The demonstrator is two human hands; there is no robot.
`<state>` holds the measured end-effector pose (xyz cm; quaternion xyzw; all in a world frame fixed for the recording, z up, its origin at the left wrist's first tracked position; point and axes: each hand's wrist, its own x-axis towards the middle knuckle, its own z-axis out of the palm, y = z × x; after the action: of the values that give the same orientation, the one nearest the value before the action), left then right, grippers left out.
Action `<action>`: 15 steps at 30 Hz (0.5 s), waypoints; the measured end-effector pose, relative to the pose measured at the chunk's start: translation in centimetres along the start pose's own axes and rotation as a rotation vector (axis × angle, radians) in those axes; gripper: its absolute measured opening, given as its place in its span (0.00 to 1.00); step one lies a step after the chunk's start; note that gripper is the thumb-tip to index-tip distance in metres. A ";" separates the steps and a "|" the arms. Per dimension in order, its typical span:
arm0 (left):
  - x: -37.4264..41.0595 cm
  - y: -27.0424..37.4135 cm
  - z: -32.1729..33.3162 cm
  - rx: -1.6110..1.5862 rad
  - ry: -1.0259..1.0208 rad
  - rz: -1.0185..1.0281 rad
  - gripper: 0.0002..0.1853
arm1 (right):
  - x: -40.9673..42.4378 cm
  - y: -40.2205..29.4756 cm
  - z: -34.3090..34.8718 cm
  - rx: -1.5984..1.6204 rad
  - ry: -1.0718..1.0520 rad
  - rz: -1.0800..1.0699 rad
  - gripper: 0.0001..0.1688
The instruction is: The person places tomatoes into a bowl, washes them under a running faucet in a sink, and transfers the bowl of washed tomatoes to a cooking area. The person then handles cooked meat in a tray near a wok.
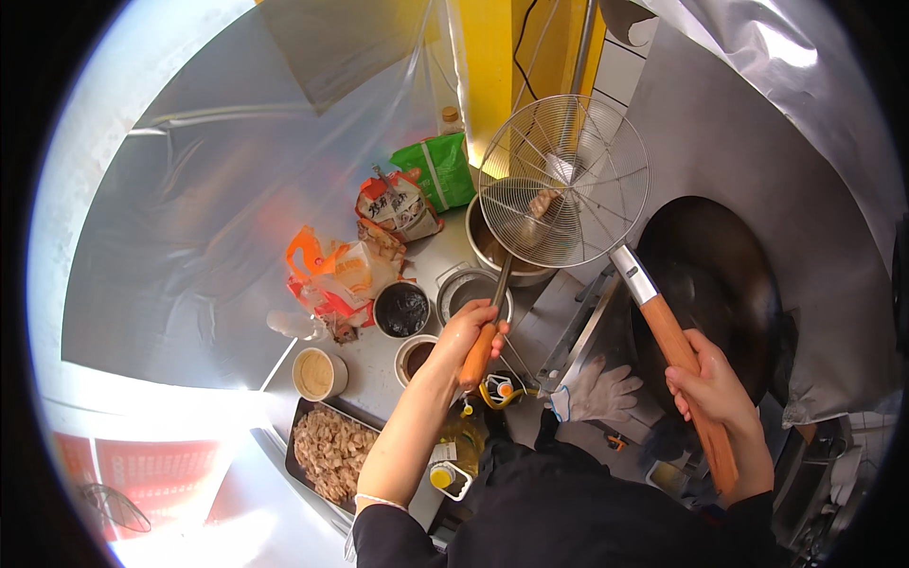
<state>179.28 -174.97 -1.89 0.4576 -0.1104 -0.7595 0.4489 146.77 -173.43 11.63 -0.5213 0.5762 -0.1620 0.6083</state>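
My right hand (pixel 710 380) grips the wooden handle of a large wire spider strainer (pixel 596 213), whose round basket is raised over a deep metal pot (pixel 479 231). A small brown piece of food (pixel 544 203) shows at the basket. My left hand (pixel 477 334) is closed around the wooden grip of a metal-shafted utensil (pixel 503 280); its far end reaches behind or under the wire basket, so its shape is unclear. A dark wok (pixel 703 298) stands to the right, beside the strainer's handle.
Left are a tray of cut, pale-brown food pieces (pixel 334 451), a tub of tan paste (pixel 319 374), bowls of dark sauce (pixel 402 309) and reddish-brown sauce (pixel 419 357), a fine sieve (pixel 472 287), and food bags (pixel 398 206). Oil jugs (pixel 461 440) and a work glove (pixel 600 390) lie nearer me.
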 end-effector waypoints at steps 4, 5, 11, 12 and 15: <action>0.6 -1.3 1.6 -0.256 -0.079 0.026 0.16 | 1.7 1.1 -0.1 -0.077 -0.018 -0.040 0.18; 0.2 -2.3 1.5 -0.314 -0.112 0.129 0.17 | 2.2 1.3 0.0 -0.099 -0.029 -0.055 0.17; -6.1 -13.2 -3.3 -0.661 -0.065 0.245 0.20 | 3.1 3.1 -0.1 -0.120 -0.036 -0.182 0.16; -6.9 -16.7 -5.4 -0.829 0.004 0.188 0.18 | 3.2 3.6 -0.6 -0.119 -0.042 -0.198 0.16; -9.8 -25.4 -11.1 -1.149 0.538 0.380 0.24 | 3.7 4.3 -1.7 -0.083 -0.062 -0.231 0.16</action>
<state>175.12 -150.04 -16.87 0.2918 0.3496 -0.4644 0.7596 144.53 -175.38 6.48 -0.6137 0.4992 -0.1909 0.5811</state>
